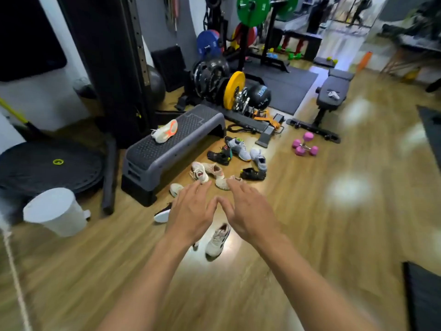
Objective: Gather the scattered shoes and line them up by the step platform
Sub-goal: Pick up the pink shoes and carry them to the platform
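The grey step platform (pixel 167 142) stands on the wood floor, with a white and orange shoe (pixel 164 132) lying on top. Several shoes lie scattered to its right: two pale pink ones (pixel 206 172), two grey ones (pixel 238 148), two black ones (pixel 252 174). A grey-white sneaker (pixel 217 240) lies nearer me. A black shoe with a white sole (pixel 163 213) and a white shoe (pixel 176 189) are partly hidden behind my left hand (pixel 191 211). My right hand (pixel 248 211) is stretched out beside it. Both hands hover with fingers spread, holding nothing.
A white pedal bin (pixel 57 211) stands at the left by a black round balance trainer (pixel 47 168). Pink dumbbells (pixel 304 145) lie right of the shoes. A weight bench (pixel 331 96), plate rack (pixel 226 89) and dark mats (pixel 424 295) ring the floor.
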Action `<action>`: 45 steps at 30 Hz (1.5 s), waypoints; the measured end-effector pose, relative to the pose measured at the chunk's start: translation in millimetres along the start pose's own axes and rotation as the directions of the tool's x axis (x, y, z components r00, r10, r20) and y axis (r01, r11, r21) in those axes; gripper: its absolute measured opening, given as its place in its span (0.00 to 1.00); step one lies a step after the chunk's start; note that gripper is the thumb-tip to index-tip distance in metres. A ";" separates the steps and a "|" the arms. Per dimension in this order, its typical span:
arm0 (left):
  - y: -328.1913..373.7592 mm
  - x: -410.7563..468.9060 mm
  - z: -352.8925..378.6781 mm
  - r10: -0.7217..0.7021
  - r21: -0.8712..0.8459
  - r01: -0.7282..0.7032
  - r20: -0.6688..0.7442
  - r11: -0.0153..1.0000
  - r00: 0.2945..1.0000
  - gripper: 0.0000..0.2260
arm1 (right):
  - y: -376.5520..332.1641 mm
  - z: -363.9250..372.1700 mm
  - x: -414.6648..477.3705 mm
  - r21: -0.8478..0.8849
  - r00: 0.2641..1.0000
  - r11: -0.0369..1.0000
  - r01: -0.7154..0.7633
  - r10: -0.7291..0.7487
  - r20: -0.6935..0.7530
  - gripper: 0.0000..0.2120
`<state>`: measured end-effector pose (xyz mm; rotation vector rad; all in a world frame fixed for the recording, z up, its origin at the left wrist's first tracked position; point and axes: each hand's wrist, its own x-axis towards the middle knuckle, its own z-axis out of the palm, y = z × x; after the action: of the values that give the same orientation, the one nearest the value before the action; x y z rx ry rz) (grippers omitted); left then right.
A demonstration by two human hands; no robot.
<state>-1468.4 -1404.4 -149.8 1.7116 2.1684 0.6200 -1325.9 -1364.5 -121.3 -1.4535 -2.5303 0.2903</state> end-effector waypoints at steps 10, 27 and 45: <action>84.3 175.5 98.8 0.081 0.008 -0.082 0.109 0.997 0.991 0.23 | 166.3 -2.3 115.8 0.041 0.992 0.991 -0.127 0.126 0.031 0.26; 74.5 454.7 236.7 -0.309 0.051 0.304 0.144 0.951 0.940 0.24 | 348.5 80.2 397.6 0.075 0.956 0.997 0.013 -0.034 0.290 0.24; -70.9 691.2 550.2 -0.740 -0.040 0.814 0.392 0.580 0.547 0.23 | 514.2 423.7 630.0 0.123 0.726 0.992 -0.018 -0.072 0.684 0.22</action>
<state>-1421.9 -668.5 -641.6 0.5106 2.1921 0.2539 -1328.6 -592.2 -615.6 -1.4413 -2.9963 1.1626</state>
